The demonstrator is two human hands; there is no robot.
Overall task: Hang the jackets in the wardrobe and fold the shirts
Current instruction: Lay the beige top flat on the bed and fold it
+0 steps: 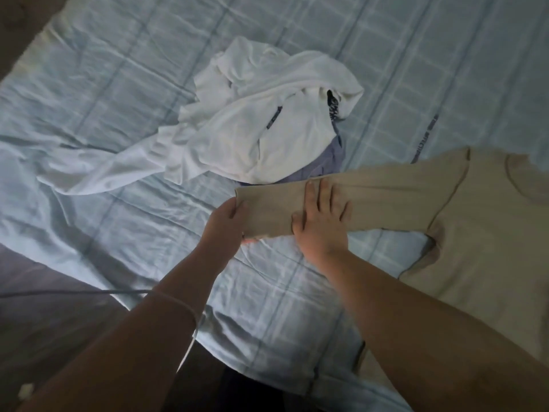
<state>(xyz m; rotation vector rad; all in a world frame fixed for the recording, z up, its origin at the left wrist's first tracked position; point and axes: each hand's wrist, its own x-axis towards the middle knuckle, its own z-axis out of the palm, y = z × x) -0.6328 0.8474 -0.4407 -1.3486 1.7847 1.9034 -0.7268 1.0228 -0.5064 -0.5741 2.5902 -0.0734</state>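
- The beige long-sleeved shirt [475, 233] lies flat on the right side of the bed, with its body running off the right edge of the view.
- One sleeve [386, 188] is stretched out leftward across the bedding, towards the middle of the bed.
- The left hand [225, 224] grips the cuff end of that sleeve, fingers curled round the fabric edge.
- The right hand [320, 224] rests palm down on the sleeve just beside the left hand, fingers straight and spread, pressing the cloth flat.
- The hands are close but not touching.
- A crumpled white zip-front jacket [252, 129] sits in a heap near the bed's centre, just beyond the sleeve, one arm trailing left.
- A lavender garment [320, 166] lies partly under the jacket; its type cannot be determined.
- All items rest on a wrinkled light blue checked bed sheet [118, 84].
- A thin white band [175, 301] circles the left wrist.
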